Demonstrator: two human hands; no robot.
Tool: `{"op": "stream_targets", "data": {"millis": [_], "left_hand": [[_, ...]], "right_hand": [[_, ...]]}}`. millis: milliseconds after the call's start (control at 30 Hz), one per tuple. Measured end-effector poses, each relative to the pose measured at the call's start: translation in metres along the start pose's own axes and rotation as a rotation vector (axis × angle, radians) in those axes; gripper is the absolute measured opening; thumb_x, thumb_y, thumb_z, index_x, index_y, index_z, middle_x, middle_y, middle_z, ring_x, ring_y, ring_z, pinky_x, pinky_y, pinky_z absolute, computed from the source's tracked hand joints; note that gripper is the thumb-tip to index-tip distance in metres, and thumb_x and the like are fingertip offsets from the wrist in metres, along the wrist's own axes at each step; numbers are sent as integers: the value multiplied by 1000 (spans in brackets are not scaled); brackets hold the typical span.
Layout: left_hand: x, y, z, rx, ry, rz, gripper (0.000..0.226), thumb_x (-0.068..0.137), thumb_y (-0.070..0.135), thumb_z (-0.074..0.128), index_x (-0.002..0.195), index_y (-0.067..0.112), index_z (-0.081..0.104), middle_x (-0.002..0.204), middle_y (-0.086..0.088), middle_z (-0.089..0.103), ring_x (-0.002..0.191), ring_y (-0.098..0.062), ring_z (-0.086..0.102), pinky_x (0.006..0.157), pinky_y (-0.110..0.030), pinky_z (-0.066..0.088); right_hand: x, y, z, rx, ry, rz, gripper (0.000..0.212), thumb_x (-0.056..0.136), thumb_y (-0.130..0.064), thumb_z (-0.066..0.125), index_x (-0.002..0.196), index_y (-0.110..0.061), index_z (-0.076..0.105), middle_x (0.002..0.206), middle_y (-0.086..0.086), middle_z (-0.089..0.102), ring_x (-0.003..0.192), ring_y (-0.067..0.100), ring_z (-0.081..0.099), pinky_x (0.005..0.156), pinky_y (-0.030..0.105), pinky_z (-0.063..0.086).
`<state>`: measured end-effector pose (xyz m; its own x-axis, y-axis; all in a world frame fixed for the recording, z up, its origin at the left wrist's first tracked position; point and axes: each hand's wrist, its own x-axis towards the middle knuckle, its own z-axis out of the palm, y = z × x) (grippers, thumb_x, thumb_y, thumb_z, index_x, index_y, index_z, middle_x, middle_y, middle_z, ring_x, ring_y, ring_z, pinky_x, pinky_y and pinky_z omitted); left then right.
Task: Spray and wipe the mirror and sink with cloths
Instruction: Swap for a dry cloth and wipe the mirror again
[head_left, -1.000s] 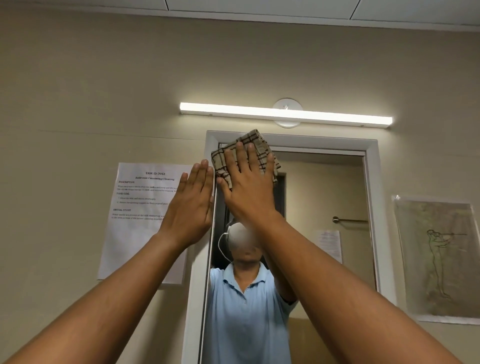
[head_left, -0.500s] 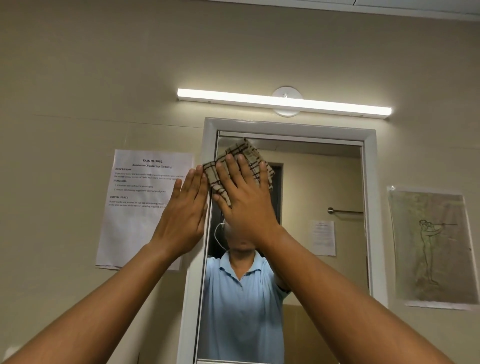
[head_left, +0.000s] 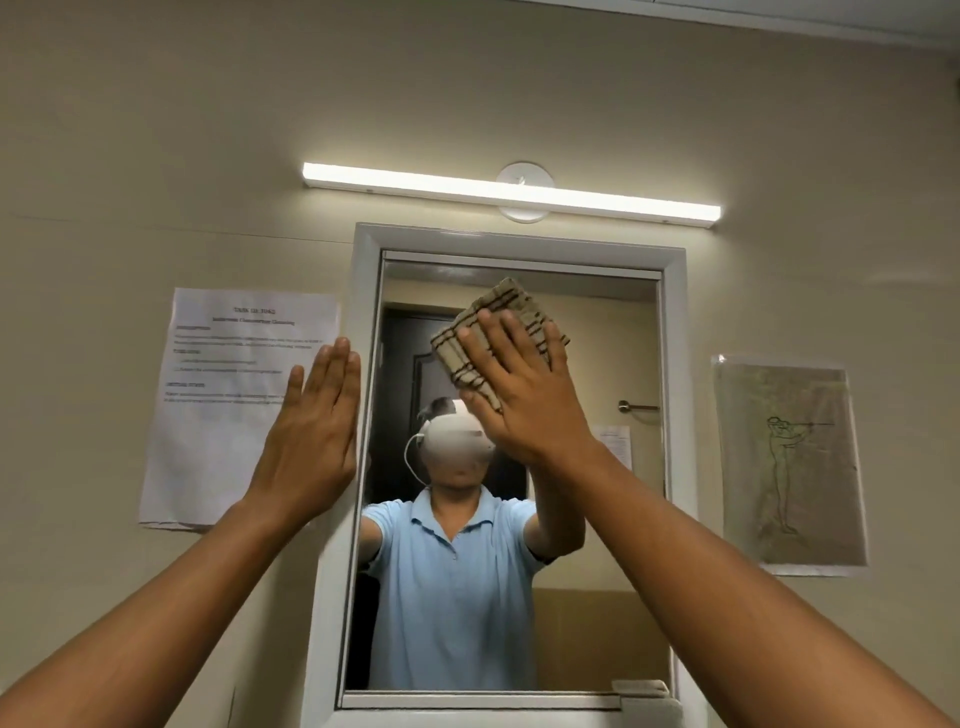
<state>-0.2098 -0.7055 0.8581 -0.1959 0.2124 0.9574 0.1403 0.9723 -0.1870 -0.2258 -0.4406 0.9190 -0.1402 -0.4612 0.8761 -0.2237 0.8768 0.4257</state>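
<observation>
A tall mirror (head_left: 613, 519) in a white frame (head_left: 358, 291) hangs on the beige wall. My right hand (head_left: 524, 400) lies flat on a folded beige cloth with dark stripes (head_left: 493, 338), pressing it against the glass in the upper middle of the mirror. My left hand (head_left: 317, 431) rests flat, fingers together, on the mirror's left frame edge and holds nothing. The sink and any spray bottle are out of view.
A lit tube lamp (head_left: 509, 195) runs above the mirror. A printed sheet (head_left: 223, 405) is stuck to the wall left of the frame, a drawing in a plastic sleeve (head_left: 789, 462) to the right. The mirror reflects a person in a blue shirt.
My right hand has slid the cloth from the mirror's top left corner rightward and down toward the middle. The left hand stays on the left frame. The view has tilted lower.
</observation>
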Motion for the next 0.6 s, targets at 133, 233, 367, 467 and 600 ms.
{"op": "stream_targets", "data": {"millis": [133, 233, 367, 467, 600], "left_hand": [[-2, -1, -1, -9, 15, 13, 75, 88, 16, 33, 155, 7, 2, 164, -13, -2, 152, -25, -3, 123, -44, 1], [-1, 1, -1, -28, 29, 19, 74, 88, 17, 31, 155, 6, 3, 164, -14, 0, 152, -26, -2, 123, -44, 2], [-2, 4, 1, -68, 46, 5, 73, 89, 16, 33, 155, 6, 5, 164, -14, 2, 152, -24, -1, 123, -44, 5], [-3, 6, 1, -93, 56, -1, 73, 89, 16, 32, 155, 6, 5, 164, -14, 3, 152, -24, 0, 122, -47, 8], [-2, 6, 1, -87, 59, 0, 73, 88, 14, 34, 155, 5, 5, 163, -14, 3, 152, -24, 0, 123, -46, 7]], "right_hand": [[-2, 34, -7, 42, 41, 203, 65, 99, -55, 24, 156, -29, 3, 164, -1, -3, 150, 17, -8, 119, 55, -1], [-15, 52, -8, 61, 72, 316, 66, 98, -58, 19, 155, -30, 3, 164, -1, -4, 150, 18, -8, 119, 55, 1], [-35, 54, -1, 94, 112, 464, 69, 98, -59, 22, 156, -28, 1, 164, 0, -7, 150, 19, -11, 119, 55, 0], [-49, 42, 3, 106, 131, 552, 71, 98, -60, 21, 155, -26, -3, 164, 1, -9, 150, 19, -13, 119, 56, 1], [-74, 20, 9, 116, 111, 628, 77, 95, -64, 14, 155, -22, -6, 163, 4, -14, 149, 22, -15, 118, 58, -1]]}}
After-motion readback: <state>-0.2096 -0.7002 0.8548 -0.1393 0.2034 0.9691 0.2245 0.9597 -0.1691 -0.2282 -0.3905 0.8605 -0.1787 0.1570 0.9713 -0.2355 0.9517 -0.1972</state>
